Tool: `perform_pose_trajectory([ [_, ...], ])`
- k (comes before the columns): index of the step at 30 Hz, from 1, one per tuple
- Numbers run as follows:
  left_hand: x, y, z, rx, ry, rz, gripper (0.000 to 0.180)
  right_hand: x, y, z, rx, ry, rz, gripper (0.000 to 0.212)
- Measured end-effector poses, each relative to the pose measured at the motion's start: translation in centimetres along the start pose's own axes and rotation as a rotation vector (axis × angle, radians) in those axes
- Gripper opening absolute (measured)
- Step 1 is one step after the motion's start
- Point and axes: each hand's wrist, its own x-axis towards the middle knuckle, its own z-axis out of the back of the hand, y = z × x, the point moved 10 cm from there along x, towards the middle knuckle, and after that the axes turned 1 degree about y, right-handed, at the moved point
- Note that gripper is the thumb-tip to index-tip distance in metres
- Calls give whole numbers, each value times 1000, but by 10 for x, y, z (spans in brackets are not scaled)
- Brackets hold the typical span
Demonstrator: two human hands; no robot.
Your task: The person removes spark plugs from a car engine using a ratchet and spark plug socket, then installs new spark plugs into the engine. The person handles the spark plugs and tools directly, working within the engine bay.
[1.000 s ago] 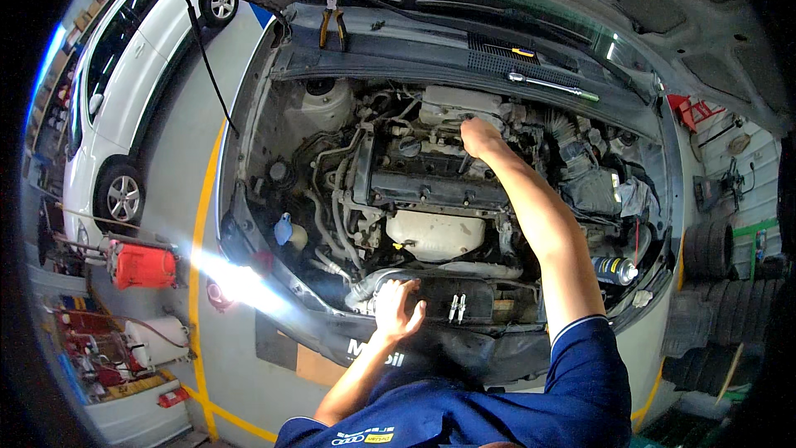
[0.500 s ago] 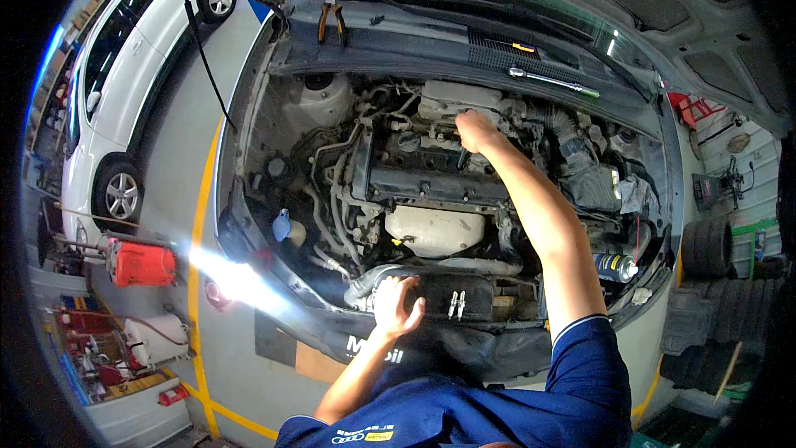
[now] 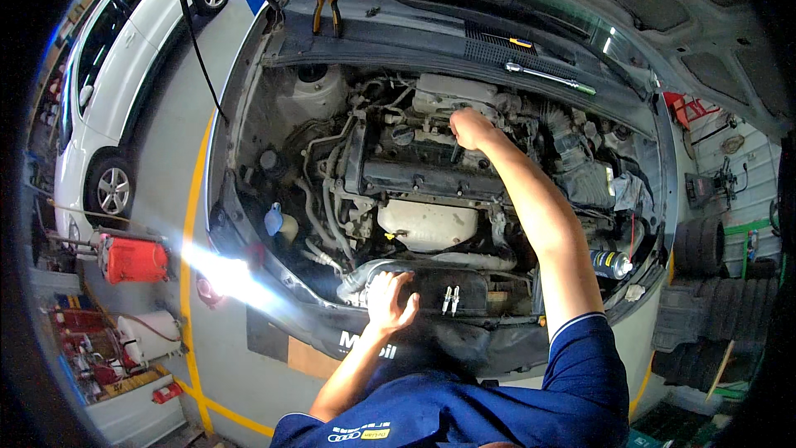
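Since the half-second-earlier frame, the whole view has slid slightly left and up, while both hands keep almost the same places over the car. Nearest, the left hand (image 3: 390,303) is loosely open, thumb apart from the fingers, at the left end of a smooth black panel (image 3: 469,280); two slim spark plugs (image 3: 450,300), pale ceramic and bright metal, lie side by side to its right. Farther right rests a cylindrical spray can (image 3: 611,265) with a thin red straw. Beyond the panel sits a dull, rounded metal heat shield (image 3: 427,226), stained and grimy, then the dusty black engine cover (image 3: 431,179) with its ribbed round cap (image 3: 402,134). The right hand (image 3: 473,129) is curled into a fist over the far part of the engine cover, just above a short dark piece (image 3: 458,152); I cannot tell whether the fingers grip it. Past the fist lies a scuffed grey metal casing (image 3: 454,95). On the ridged cowl are a slender chrome ratchet (image 3: 551,79) and pliers (image 3: 327,15) with black-and-yellow handles. Farther off, at left, stands a glossy white car (image 3: 124,75).
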Motion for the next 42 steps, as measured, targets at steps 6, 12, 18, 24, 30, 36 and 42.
perform_pose_trajectory([
  [6,2,-1,0,7,-3,-15,40,-6,-2,15,36,-169,6,25],
  [12,2,0,0,-12,10,2,40,-9,-7,11,38,3,-137,32],
  [18,1,1,0,-2,-10,1,37,-21,-17,14,62,73,-294,25],
  [24,2,0,1,8,-9,-9,37,-19,-3,10,-50,90,-107,29],
  [30,2,1,0,-21,18,23,38,-15,-16,0,37,39,-144,18],
  [36,4,-1,0,-21,15,13,38,-14,-20,-6,145,12,-98,20],
  [42,4,-1,1,-9,5,7,38,-1,0,-12,-44,53,79,15],
])
